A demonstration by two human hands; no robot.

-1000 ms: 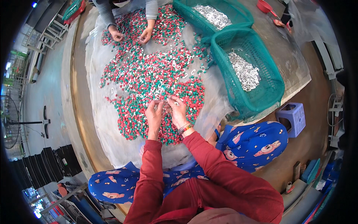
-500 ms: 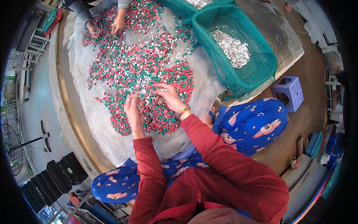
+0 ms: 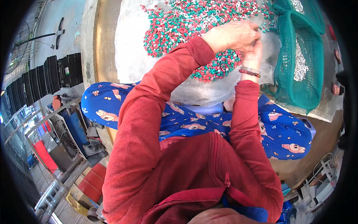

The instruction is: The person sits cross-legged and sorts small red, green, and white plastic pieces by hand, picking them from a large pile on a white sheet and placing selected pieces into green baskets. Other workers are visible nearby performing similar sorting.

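My left hand (image 3: 232, 36) reaches across to the right and meets my right hand (image 3: 253, 56), which has a beaded bracelet at its wrist. Both are closed with fingertips together, and whatever lies between them is hidden. Under and beside them, a spread of small red, green and white pellets (image 3: 164, 35) covers a pale translucent sheet (image 3: 130, 41). White S-shaped hooks (image 3: 203, 27) lie scattered on the pellets. Right of my hands stands a green mesh basket (image 3: 282, 71) with a pile of shiny white hooks (image 3: 300, 61) inside.
A second green basket (image 3: 311, 13) adjoins the first at the far right. My crossed legs in blue patterned trousers (image 3: 194, 125) border the sheet's near edge. Black stacked panels (image 3: 41, 78) stand at left, and a purple stool (image 3: 308, 128) shows partly beyond my right knee.
My hands have moved right, from apart over the pellets to together near the basket. The view has shifted, so the scene sits higher and the other person's hands are out of the picture.
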